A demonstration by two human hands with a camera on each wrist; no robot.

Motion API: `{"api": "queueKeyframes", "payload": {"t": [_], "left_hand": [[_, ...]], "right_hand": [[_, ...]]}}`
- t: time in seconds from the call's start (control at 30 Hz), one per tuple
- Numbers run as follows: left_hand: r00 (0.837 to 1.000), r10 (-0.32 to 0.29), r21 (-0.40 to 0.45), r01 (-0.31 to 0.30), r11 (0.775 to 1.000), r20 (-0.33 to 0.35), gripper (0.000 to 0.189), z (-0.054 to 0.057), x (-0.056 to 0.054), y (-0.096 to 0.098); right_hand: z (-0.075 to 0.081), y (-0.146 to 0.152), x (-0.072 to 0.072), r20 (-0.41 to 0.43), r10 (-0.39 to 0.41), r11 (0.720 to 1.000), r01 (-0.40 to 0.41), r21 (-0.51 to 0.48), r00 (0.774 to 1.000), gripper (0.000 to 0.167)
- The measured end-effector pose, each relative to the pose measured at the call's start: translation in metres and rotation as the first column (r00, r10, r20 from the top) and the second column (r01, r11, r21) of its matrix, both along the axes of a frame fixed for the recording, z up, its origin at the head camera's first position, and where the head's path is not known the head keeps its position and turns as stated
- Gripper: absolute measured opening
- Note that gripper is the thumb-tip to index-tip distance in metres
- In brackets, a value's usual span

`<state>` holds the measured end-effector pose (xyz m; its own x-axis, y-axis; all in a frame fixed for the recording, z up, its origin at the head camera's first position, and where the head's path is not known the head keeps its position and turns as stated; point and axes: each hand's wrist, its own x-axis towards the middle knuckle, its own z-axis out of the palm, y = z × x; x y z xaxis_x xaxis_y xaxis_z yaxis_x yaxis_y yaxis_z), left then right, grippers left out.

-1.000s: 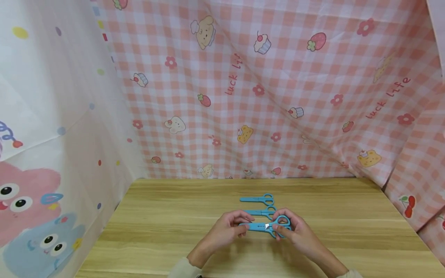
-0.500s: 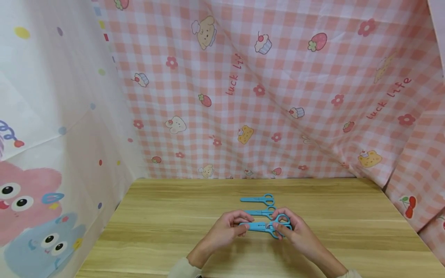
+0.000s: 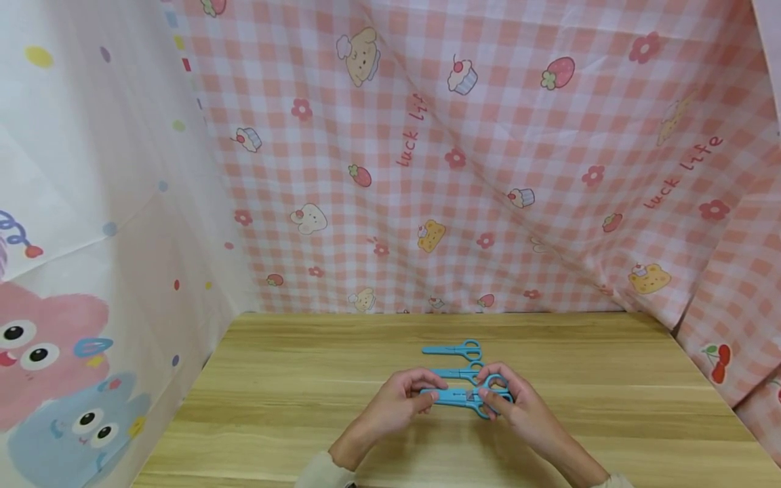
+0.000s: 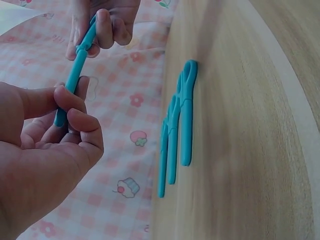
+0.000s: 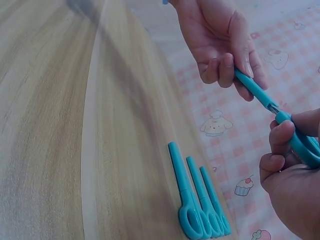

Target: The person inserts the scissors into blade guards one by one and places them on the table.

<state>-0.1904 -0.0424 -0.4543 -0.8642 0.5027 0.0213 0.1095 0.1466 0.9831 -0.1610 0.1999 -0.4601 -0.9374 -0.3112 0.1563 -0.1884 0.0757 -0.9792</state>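
Note:
Both hands hold a pair of light-blue scissors above the table. My left hand [image 3: 399, 401] pinches the tip of the blade cover [image 5: 253, 89] between thumb and fingers. My right hand [image 3: 523, 407] grips the scissors' handle loops [image 5: 301, 146], thumb on the near side. A short strip of metal blade [image 5: 272, 107] shows between cover and handles in the right wrist view. Three more covered scissors lie in a row on the table: the farthest [image 3: 451, 350], the middle pair [image 3: 451, 373] and the nearest [image 4: 186, 130], which the held pair mostly hides in the head view.
The wood-grain table [image 3: 293, 379] ends at a pink checked cloth [image 3: 390, 203] hanging behind it. Another cloth with cartoon figures [image 3: 67, 366] hangs on the left side. The resting scissors lie just beyond the hands.
The handle end has tilted up slightly in my right hand. Metal at the gap looks darker than the bright glint of a second ago. My left hand keeps its place.

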Motion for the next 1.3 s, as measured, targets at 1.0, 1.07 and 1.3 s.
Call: {"api": "queueKeyframes", "payload": {"t": [1.0, 1.07, 1.3], "left_hand": [[0.997, 0.027, -0.013, -0.028, 1.0, -0.07, 0.013, -0.0001, 0.0028, 0.0069], [0.997, 0.032, -0.01, -0.033, 0.999, -0.067, 0.014, -0.0005, 0.0026, 0.0077], [0.996, 0.052, -0.004, -0.052, 0.999, -0.067, 0.013, -0.0024, 0.0032, 0.0103]], "right_hand": [[-0.0038, -0.0017, 0.003, 0.031, 0.036, 0.997, -0.034, -0.067, 0.999, 0.027], [-0.0039, -0.0018, 0.0028, 0.032, 0.032, 0.997, -0.03, -0.065, 0.999, 0.024], [-0.0035, -0.0045, 0.004, 0.061, 0.015, 0.997, -0.01, -0.071, 0.998, 0.019]]}}
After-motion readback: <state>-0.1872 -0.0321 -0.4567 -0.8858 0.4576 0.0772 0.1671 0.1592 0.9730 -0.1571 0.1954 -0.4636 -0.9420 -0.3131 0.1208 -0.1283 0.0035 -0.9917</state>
